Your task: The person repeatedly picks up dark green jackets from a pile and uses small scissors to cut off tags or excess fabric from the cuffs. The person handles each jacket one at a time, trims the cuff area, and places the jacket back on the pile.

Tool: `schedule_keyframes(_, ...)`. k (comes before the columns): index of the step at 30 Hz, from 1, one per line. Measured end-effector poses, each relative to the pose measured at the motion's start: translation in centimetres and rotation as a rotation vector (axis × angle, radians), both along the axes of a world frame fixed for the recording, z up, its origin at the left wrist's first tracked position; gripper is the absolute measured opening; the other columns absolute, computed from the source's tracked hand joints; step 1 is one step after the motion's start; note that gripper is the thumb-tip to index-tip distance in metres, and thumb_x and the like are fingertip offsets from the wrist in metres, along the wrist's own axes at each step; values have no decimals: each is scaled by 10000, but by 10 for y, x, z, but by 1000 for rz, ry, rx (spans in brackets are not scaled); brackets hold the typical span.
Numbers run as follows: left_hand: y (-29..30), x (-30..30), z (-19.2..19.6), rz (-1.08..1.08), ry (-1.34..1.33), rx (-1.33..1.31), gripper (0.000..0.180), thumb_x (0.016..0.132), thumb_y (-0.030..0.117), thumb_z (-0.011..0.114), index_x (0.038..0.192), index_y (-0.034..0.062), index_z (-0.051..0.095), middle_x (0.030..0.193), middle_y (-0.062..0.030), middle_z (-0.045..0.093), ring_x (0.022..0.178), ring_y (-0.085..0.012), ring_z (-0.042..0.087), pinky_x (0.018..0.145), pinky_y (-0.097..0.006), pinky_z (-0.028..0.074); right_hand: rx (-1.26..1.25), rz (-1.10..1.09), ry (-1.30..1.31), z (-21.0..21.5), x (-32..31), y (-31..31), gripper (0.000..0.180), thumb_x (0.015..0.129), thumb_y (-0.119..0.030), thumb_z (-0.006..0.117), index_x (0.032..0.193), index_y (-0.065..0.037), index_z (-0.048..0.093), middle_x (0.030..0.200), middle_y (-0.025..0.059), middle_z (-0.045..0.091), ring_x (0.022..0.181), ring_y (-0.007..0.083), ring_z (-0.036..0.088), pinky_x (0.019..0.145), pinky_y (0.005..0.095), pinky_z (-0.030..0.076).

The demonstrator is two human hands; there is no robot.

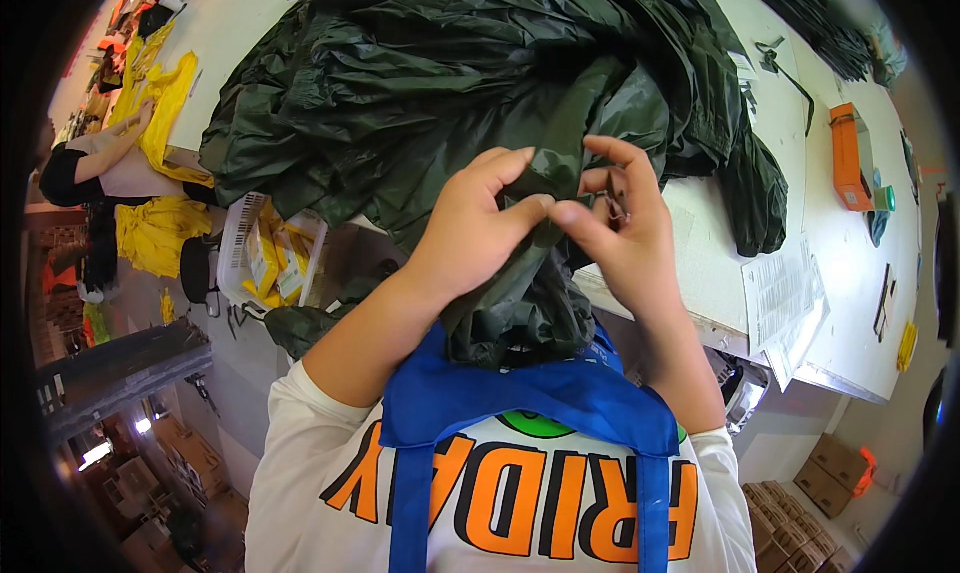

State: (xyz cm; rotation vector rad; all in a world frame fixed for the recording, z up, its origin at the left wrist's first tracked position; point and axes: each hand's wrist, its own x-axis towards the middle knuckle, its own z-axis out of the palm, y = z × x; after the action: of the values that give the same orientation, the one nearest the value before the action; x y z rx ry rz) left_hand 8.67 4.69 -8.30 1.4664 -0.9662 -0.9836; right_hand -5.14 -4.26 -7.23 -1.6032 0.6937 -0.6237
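A large heap of dark green, shiny waterproof-looking fabric [400,83] covers the near middle of the white table. One fold of it hangs over the edge toward my blue apron [530,403]. My left hand [465,218] pinches this fold between thumb and fingers. Close beside it, my right hand [630,223] has its thumb tip against the fold and the index finger arched over it. Curled in the right hand's other fingers is a small dark metal tool [614,205], partly hidden, its exact kind unclear. Both thumbs nearly meet on the fabric.
Printed sheets [785,298] lie at the table's right edge, with an orange box [850,158] and green tape roll [885,198] farther off. A white crate [237,248] with yellow packets stands at left. Beyond it, another person [95,163] handles yellow fabric [170,103].
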Motion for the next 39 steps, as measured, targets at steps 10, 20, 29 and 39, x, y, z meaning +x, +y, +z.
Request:
schedule_keyframes(10,2,0,5,70,639,-5,365,764,-52,595,1123,-23,534,1005,-72,603,881,-92,575,813,-230,470,153,-32,-168,-27,-20,4,443,770,55,636,1142,-47,417,759,-16,473,587,7,389,519,155,306)
schedule_keyframes(20,2,1,9,118,670,-30,173,805,-11,618,977,-12,597,871,-36,618,789,-69,563,744,-192,453,-411,50,247,27,-32,7,279,801,-133,624,1004,11,499,847,117,532,790,247,535,728,341,454)
schedule_keyframes(29,1,-3,15,134,683,-57,170,804,-3,622,972,1,605,864,-29,619,785,-67,557,737,-195,446,-819,11,387,33,-24,4,351,779,-121,642,1080,35,550,782,113,556,713,259,509,646,352,423)
schedule_keyframes(39,1,-6,13,130,700,-63,168,801,-5,632,967,-7,612,860,-32,616,785,-68,552,731,-189,441,-736,-145,203,25,-13,3,253,726,-84,701,944,6,609,793,109,581,715,247,556,605,317,460)
